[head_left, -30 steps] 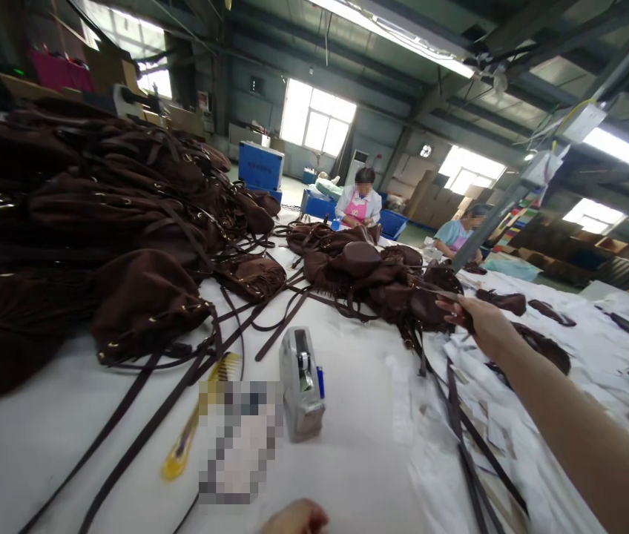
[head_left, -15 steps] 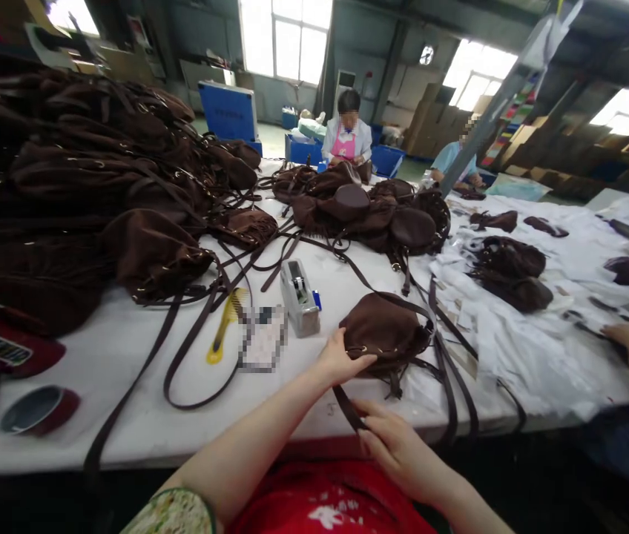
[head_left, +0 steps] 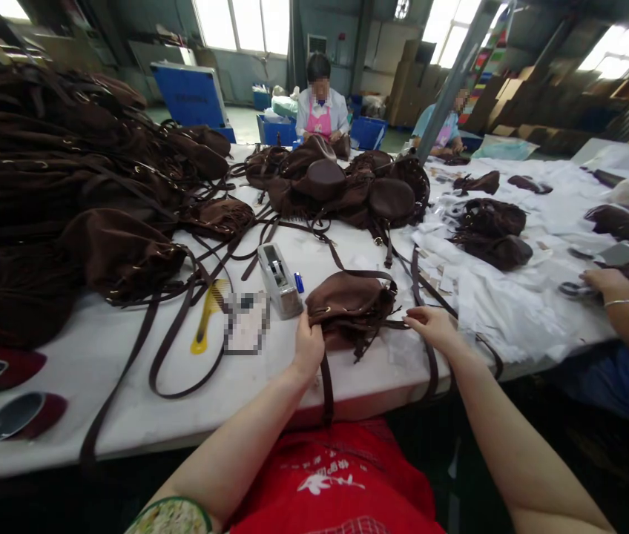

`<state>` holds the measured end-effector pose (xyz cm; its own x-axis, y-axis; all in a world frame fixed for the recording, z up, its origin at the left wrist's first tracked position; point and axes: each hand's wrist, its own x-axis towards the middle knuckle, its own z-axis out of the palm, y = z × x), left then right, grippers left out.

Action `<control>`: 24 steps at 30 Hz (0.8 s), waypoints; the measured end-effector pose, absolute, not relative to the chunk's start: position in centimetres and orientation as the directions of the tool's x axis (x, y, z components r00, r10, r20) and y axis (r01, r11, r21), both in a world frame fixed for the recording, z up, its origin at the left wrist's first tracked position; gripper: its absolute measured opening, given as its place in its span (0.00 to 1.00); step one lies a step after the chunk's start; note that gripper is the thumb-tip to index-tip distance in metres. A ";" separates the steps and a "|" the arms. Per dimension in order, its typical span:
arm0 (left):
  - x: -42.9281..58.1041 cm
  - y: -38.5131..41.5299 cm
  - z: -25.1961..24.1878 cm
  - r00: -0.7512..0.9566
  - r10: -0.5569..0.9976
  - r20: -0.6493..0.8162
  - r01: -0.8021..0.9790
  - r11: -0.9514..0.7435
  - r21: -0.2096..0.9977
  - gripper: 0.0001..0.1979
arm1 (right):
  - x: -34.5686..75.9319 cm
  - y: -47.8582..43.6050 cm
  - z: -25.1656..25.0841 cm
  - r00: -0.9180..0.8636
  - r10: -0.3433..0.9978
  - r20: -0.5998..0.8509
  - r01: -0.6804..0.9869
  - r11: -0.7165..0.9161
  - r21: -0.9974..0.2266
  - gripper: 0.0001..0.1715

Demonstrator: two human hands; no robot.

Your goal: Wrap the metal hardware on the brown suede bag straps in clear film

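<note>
A small brown suede pouch bag point(head_left: 351, 300) with fringe lies near the near edge of a white desk point(head_left: 125, 371), about midway along it. The person's left hand point(head_left: 308, 350) has its grip closed on the bag's left side. The right hand point(head_left: 431, 326) rests at the bag's right, fingers loosely curled against the fringe; whether its grip pinches a strand cannot be told. A thin brown strap point(head_left: 326, 389) hangs from the bag over the near edge. Just left of the bag stands a grey tape dispenser point(head_left: 280, 273), with a yellow plastic comb point(head_left: 207, 317) beyond it. A tall heap of brown bags point(head_left: 70, 200) fills the left side. A co-worker's hand point(head_left: 607, 283) rests at the right edge.
</note>
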<state>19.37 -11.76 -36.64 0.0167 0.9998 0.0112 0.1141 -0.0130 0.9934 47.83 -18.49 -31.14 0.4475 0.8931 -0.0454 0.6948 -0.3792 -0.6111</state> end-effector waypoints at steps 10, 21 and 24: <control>19.0 -10.2 -38.2 0.061 0.975 -0.211 0.192 0.196 0.962 0.21 | 45.8 -21.4 -32.6 0.298 0.940 -0.168 0.878 -0.338 -0.339 0.16; 19.3 -13.0 -31.4 0.180 0.937 0.301 0.483 -0.351 0.802 0.24 | 38.5 -27.6 -28.9 0.507 0.859 -0.068 0.139 -0.159 -0.977 0.19; 18.4 -16.5 -30.4 0.554 0.824 0.120 0.357 -0.365 0.860 0.19 | 34.9 -28.2 -29.6 0.376 0.922 -0.097 0.166 -0.169 -0.971 0.18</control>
<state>18.39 -16.51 -30.43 0.5541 0.8237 0.1203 0.3566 -0.3655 0.8598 34.89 -28.23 -29.63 0.3756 0.9217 -0.0966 0.1658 -0.1694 -0.9715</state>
